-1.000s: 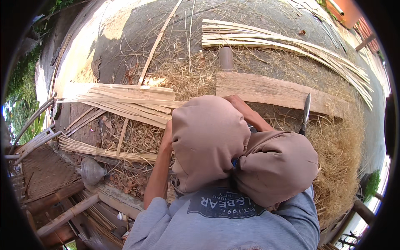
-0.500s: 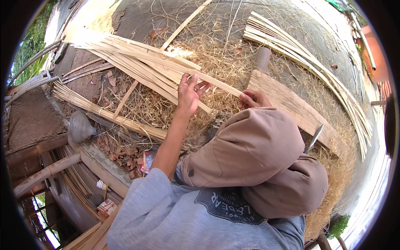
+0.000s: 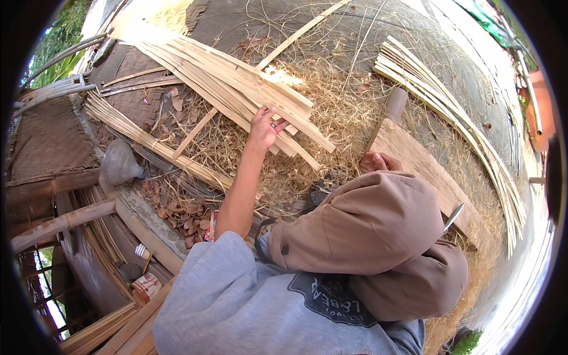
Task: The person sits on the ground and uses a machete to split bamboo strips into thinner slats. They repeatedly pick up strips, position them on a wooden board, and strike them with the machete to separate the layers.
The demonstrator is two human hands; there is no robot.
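With left hand (image 3: 264, 130) half open, lightly pinching a long, flat, pale wooden strip (image 3: 316, 137) at eleven o'clock, over similar strips (image 3: 195, 74) fanning toward ten; with right hand (image 3: 377, 161) curled at three, beside a broad brown wooden board (image 3: 423, 163). Cannot tell whether gripping anything there.

The pale wooden strips (image 3: 201, 71) lie in a loose, slightly fanned pile on the left of the scene, long, flat, narrow and fairly straight. They slant from the far left, where glare washes out their ends, toward the middle, where the near ends stop unevenly. One strip (image 3: 310, 131) lies along the pile's right part, its squared end bare; fingers (image 3: 280, 125) of the left hand (image 3: 264, 131) are at its near-left edge.
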